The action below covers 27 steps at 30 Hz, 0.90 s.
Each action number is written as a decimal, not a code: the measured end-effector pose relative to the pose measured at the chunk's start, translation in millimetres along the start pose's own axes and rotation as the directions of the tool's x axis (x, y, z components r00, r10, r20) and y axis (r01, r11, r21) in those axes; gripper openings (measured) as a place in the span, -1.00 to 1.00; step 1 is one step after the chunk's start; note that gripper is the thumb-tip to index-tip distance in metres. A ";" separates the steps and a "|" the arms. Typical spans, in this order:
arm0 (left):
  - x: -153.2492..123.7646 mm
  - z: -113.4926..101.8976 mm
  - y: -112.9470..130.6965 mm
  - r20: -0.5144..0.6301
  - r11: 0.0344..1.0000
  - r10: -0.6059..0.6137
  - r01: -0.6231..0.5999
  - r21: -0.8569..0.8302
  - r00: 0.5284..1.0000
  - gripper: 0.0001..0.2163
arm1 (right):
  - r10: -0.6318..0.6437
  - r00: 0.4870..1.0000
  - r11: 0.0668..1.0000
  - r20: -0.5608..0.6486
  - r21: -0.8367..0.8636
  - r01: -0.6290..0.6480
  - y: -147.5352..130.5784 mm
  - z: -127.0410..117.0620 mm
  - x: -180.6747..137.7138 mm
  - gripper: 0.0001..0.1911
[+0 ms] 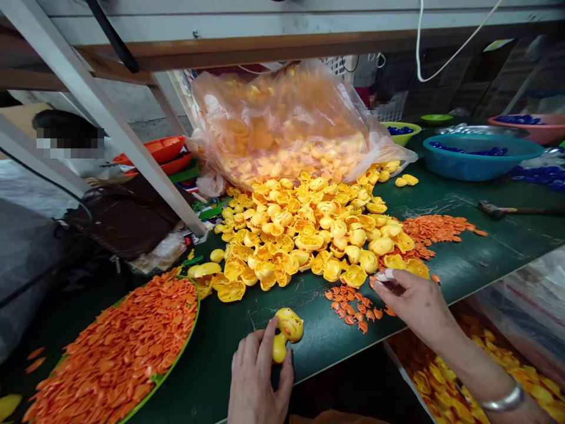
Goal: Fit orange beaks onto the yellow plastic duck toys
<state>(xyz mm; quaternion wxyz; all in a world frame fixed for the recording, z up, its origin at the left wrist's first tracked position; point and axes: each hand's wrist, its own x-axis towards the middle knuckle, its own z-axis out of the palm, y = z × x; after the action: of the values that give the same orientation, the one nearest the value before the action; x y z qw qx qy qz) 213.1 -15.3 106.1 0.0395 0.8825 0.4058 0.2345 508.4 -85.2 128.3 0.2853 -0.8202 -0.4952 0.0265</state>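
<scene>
My left hand (258,374) holds a yellow plastic duck shell (289,325) low over the front of the green table, its thumb and index finger around the smaller end. White wraps cover fingertips of my right hand (410,297), which pinches above a small scatter of orange plastic pieces (353,306). A bit of orange shows at those fingertips, but whether it is gripped I cannot tell. Behind both hands rises a heap of yellow shell halves (282,229), spilling from a clear plastic bag (282,129).
At left, a green-rimmed tray (197,306) is piled with orange pieces. More orange pieces (436,229) lie at right, near a hammer-like tool (494,209). A blue basin (477,165) stands behind. A slanted metal post (110,123) rises at left, with a person (70,135) beyond.
</scene>
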 end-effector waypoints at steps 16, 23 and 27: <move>9.7 -0.9 23.1 0.107 1.000 0.009 -0.006 -0.023 0.994 -0.52 | -0.001 0.926 0.494 0.379 0.805 -0.329 -84.6 35.2 -41.8 -0.79; 6.2 2.7 25.1 0.073 0.999 -0.014 0.018 -0.046 0.997 -0.52 | 0.025 0.936 0.583 0.352 0.755 -0.300 -83.4 47.7 -51.3 -0.80; 5.4 2.4 25.4 0.087 0.998 -0.014 0.019 -0.054 0.996 -0.51 | -0.017 0.951 0.703 0.310 0.680 -0.209 -78.3 51.5 -58.8 -0.80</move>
<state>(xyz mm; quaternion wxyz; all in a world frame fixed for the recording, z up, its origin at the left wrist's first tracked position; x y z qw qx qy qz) 234.9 -28.0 112.6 0.0830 0.8871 0.4044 0.2066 399.3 -84.0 109.9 0.4985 -0.6602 -0.4399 0.3496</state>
